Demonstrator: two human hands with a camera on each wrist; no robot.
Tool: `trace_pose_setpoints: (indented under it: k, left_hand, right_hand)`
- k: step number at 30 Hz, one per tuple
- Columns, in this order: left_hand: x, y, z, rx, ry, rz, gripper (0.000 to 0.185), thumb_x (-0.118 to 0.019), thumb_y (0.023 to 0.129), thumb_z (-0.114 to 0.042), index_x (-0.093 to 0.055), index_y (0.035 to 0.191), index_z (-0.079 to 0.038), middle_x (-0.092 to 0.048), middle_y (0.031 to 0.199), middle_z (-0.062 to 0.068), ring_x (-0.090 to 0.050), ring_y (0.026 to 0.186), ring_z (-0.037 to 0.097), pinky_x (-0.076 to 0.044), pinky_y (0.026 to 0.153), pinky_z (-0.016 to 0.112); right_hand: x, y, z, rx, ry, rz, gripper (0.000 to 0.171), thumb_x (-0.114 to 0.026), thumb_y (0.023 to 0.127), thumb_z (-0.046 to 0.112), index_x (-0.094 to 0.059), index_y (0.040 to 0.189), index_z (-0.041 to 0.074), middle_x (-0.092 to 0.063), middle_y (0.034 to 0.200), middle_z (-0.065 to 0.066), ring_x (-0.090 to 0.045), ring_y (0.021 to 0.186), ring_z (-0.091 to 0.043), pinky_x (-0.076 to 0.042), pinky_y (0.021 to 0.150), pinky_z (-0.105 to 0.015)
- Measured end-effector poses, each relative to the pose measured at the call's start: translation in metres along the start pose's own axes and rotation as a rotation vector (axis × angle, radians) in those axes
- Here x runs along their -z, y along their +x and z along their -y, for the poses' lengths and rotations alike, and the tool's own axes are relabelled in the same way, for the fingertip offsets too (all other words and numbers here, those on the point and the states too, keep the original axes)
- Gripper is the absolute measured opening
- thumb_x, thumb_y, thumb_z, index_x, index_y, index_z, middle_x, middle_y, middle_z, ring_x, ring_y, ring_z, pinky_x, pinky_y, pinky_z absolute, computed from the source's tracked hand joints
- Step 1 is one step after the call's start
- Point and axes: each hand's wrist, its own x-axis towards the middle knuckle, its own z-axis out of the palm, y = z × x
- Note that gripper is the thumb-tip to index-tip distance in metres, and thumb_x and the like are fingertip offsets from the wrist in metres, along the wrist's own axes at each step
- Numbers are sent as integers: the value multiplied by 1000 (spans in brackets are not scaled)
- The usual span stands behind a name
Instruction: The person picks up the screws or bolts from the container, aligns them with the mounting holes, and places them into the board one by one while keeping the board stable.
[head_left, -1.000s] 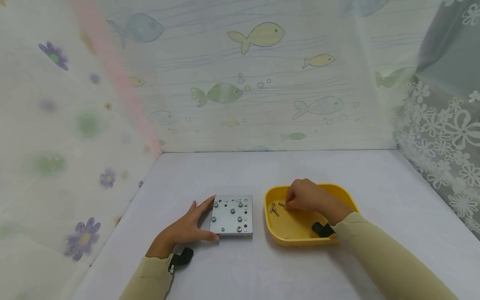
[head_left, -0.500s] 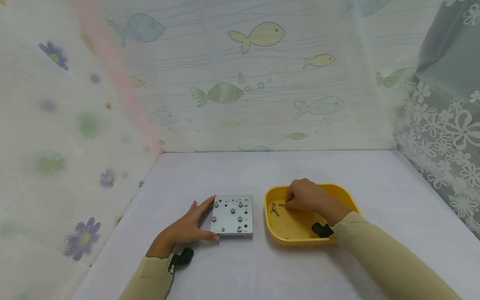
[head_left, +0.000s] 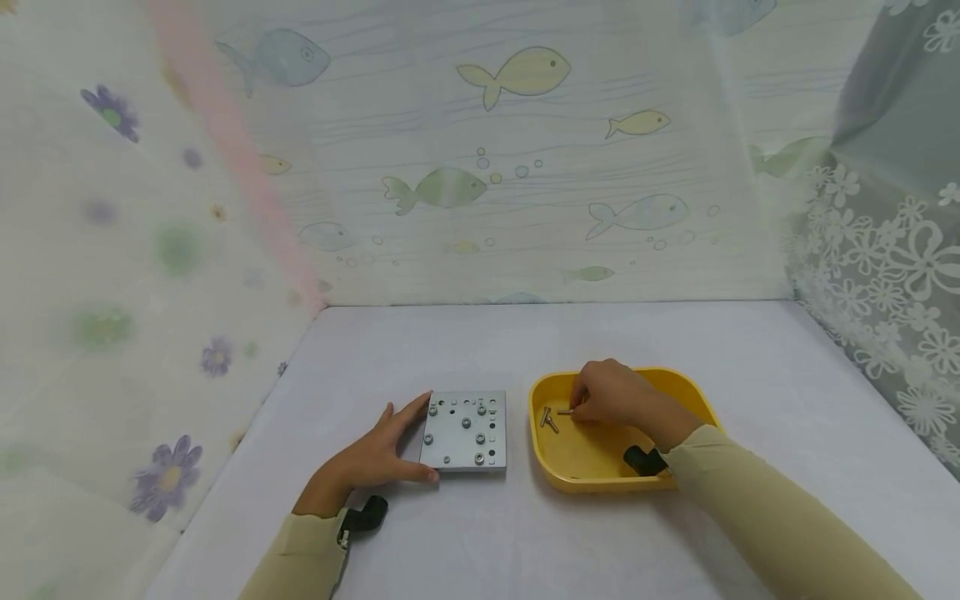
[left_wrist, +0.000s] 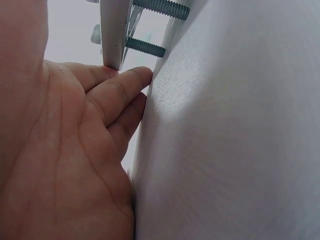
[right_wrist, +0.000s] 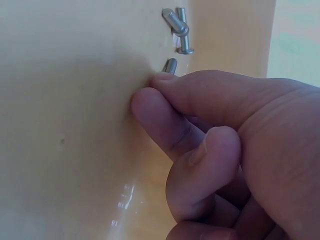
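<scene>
White cloth covers the table [head_left: 480, 350], with fish-print and flower-print curtains hung behind and at both sides. At 3 o'clock from the work centre stands a yellow tray [head_left: 693, 396]; my right hand [head_left: 611, 393] is inside it, fingers curled, fingertips [right_wrist: 150, 100] pinching one small metal screw [head_left: 564, 411]. Only the screw's head end shows; the shank is hidden under my fingers, so its length cannot be judged. Two more loose screws [head_left: 548, 418], crossed over one another, lie on the tray floor just beside it at 9 o'clock. At 9 o'clock from the tray sits a square grey metal plate [head_left: 463, 431] with drilled holes and several screws fitted. The left wrist view shows threaded ends below the plate's underside. My left hand [head_left: 371, 457] rests flat with fingers straight against the plate's left edge.
</scene>
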Motion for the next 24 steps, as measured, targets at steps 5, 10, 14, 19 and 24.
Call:
trace_pose_setpoints:
  k: [5, 10, 14, 19, 24]
  left_hand:
    - [-1, 1, 2, 11, 11, -5, 126, -91, 65, -61, -17, 165, -44, -18, 174, -6, 13, 158, 49, -2, 120, 78]
    - [-1, 1, 2, 18, 8, -3, 126, -91, 65, -61, -17, 165, -44, -18, 174, -6, 13, 158, 49, -3, 119, 79]
    - [-1, 0, 1, 11, 5, -1, 126, -91, 65, -61, -17, 165, -42, -18, 174, -6, 13, 158, 48, -2, 120, 77]
    - [-1, 0, 1, -3, 1, 0, 126, -91, 66, -61, -17, 166, -40, -19, 174, -5, 14, 158, 47, -1, 122, 74]
    - [-1, 0, 2, -3, 11, -5, 126, -90, 66, -62, -17, 165, -42, -19, 174, -5, 13, 158, 48, -2, 122, 75]
  right_hand:
    - [0, -2, 0, 17, 4, -8, 8, -82, 89, 27, -81, 89, 20, -71, 88, 8, -59, 76, -13, -52, 68, -27]
    - [1, -3, 1, 34, 15, -12, 5, -80, 90, 24, -80, 86, 21, -71, 85, 8, -59, 74, -13, -52, 66, -27]
    - [2, -4, 2, 30, 32, -21, 6, -80, 89, 22, -79, 84, 22, -70, 83, 7, -59, 72, -14, -52, 65, -27]
    - [6, -6, 4, 29, 59, -30, 6, -78, 90, 21, -79, 85, 19, -70, 85, 6, -60, 74, -15, -53, 67, -27]
    - [12, -9, 6, 12, 140, -28, 5, -78, 92, 20, -80, 89, 16, -72, 82, 3, -63, 72, -16, -56, 66, -27]
